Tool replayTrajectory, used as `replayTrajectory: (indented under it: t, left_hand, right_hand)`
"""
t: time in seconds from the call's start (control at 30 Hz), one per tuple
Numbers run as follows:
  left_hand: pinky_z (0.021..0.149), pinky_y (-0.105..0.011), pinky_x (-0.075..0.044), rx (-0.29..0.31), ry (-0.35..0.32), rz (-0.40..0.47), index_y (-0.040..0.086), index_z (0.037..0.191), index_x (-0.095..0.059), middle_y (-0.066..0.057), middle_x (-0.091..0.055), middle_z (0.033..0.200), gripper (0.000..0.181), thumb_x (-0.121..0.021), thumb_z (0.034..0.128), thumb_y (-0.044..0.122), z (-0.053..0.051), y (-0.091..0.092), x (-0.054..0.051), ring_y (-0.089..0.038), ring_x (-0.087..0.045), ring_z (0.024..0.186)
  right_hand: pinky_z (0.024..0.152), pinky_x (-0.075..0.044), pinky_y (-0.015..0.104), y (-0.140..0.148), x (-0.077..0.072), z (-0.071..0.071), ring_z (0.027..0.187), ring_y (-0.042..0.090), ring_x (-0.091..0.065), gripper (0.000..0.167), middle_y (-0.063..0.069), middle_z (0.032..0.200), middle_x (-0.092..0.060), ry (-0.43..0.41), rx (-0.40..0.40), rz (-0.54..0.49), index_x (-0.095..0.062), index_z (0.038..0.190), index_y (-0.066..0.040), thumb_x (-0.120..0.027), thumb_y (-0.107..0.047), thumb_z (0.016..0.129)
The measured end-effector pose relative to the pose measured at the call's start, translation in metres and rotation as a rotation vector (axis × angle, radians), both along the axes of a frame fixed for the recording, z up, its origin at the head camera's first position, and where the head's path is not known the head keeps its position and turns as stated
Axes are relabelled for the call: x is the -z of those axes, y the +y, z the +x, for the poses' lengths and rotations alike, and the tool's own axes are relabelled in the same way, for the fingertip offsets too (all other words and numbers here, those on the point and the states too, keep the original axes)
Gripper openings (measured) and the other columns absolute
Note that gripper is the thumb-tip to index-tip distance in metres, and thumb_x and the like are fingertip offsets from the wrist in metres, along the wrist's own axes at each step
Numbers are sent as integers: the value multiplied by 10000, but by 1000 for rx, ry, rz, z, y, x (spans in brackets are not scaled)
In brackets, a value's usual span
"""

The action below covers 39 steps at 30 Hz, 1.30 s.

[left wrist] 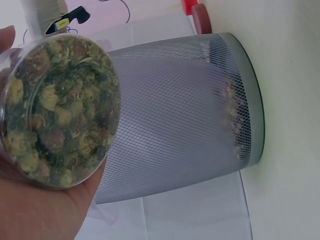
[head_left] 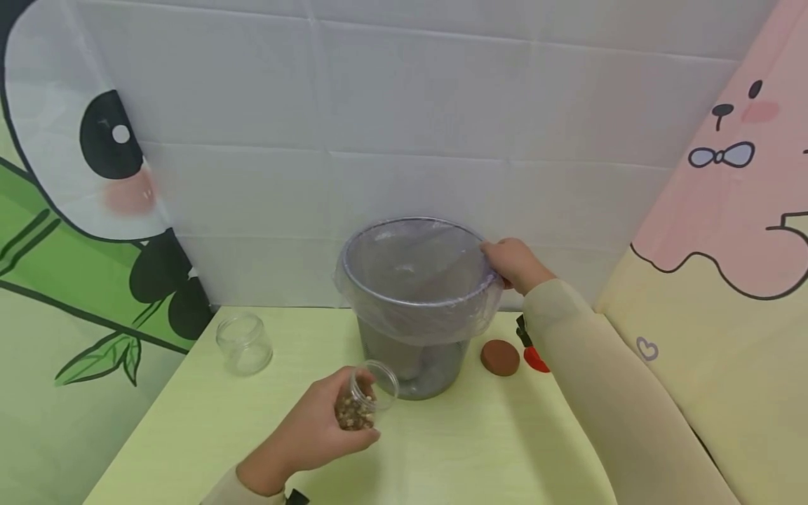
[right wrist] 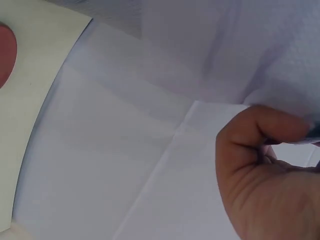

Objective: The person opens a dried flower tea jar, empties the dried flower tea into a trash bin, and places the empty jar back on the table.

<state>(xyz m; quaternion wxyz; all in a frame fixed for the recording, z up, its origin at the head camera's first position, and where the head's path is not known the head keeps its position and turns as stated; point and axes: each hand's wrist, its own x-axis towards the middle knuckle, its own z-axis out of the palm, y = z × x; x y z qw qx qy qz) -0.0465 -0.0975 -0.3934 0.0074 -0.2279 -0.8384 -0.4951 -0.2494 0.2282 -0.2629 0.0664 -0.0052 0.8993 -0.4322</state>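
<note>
My left hand (head_left: 315,428) grips a clear jar (head_left: 356,407) part filled with dried flower buds, low in front of the bin. In the left wrist view the jar's round base faces the camera, with yellowish and reddish dried buds (left wrist: 62,110) behind it. My right hand (head_left: 519,265) pinches the right side of the rim of a grey mesh bin (head_left: 410,365). A thin clear bag (head_left: 429,319) lines the bin and folds over its rim. Through the mesh, near the bottom, some light brownish bits (left wrist: 232,117) show.
A second clear jar (head_left: 245,344) stands on the light table (head_left: 442,449) at the left. Right of the bin lies a reddish-brown round lid (head_left: 500,358); beside it, a red and black object (head_left: 536,359) is partly behind my right sleeve. A white cloth wall (head_left: 416,105) rises behind.
</note>
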Motion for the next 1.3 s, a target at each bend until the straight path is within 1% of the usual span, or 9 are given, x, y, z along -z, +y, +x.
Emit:
replayTrajectory:
  t: [0.17,0.33,0.4,0.47,0.57,0.7,0.83,0.93,1.3]
  left_hand:
    - [787,-297,-574,-61,-21,-73,192,1299,-580,79,-650,1085,588,-888,806,280,-1,-4,4,-122,-659,929]
    - [808,-311,-555,-149,30,-204,145,1279,-597,107,-646,1037,636,-905,758,339,-2,-3,2,-98,-626,944]
    - [824,-321,-549,-171,42,-233,145,1267,-603,114,-645,1041,636,-909,746,346,-2,-3,1,-90,-621,954]
    - [829,-330,-550,-179,43,-243,152,1259,-604,115,-644,1048,629,-910,745,347,-3,-3,0,-88,-622,962]
    - [836,-332,-552,-184,48,-259,154,1262,-604,125,-644,1059,632,-908,745,351,-4,-6,1,-79,-623,975]
    - [826,-326,-551,-177,75,-293,140,1281,-600,131,-639,1058,649,-903,749,356,-8,-11,2,-66,-617,962]
    - [806,-328,-545,-179,91,-322,133,1281,-600,130,-631,1042,644,-899,754,350,-12,-16,1,-62,-608,930]
    - [800,-338,-544,-184,96,-336,120,1274,-602,124,-628,1024,646,-896,751,359,-15,-19,-1,-69,-603,913]
    - [784,-336,-551,-201,118,-357,111,1290,-583,95,-623,1031,629,-884,781,322,-32,-35,-9,-82,-603,911]
  right_hand:
    - [464,-375,265,-4,-3,-2,492,107,-374,274,83,823,-475,16,35,-17,-489,974,-40,-404,-298,1007]
    - [446,-377,245,-9,-5,-1,503,103,-382,259,123,898,-483,37,63,11,-484,1040,18,-375,-211,987]
    - [459,-409,239,-11,-4,0,550,125,-431,233,144,938,-493,54,59,27,-490,1013,28,-360,-163,984]
    - [508,-455,256,-12,-2,0,641,177,-490,231,167,977,-503,74,53,38,-500,1014,43,-346,-127,984]
    - [661,-526,317,-15,0,-1,821,267,-542,276,187,1028,-513,96,54,54,-512,1047,67,-335,-143,1024]
    - [825,-521,408,-17,2,-1,936,318,-532,361,201,1091,-501,84,74,60,-477,1193,102,-320,-193,1059]
    - [858,-510,437,-18,3,-1,969,330,-524,474,225,1177,-483,63,80,55,-380,1387,126,-299,-227,1080]
    - [859,-510,444,-17,4,-1,997,340,-520,528,247,1239,-478,68,81,68,-313,1467,127,-293,-241,1090]
    - [904,-499,489,-14,7,0,1025,363,-524,522,270,1255,-495,103,82,110,-348,1435,127,-300,-260,1088]
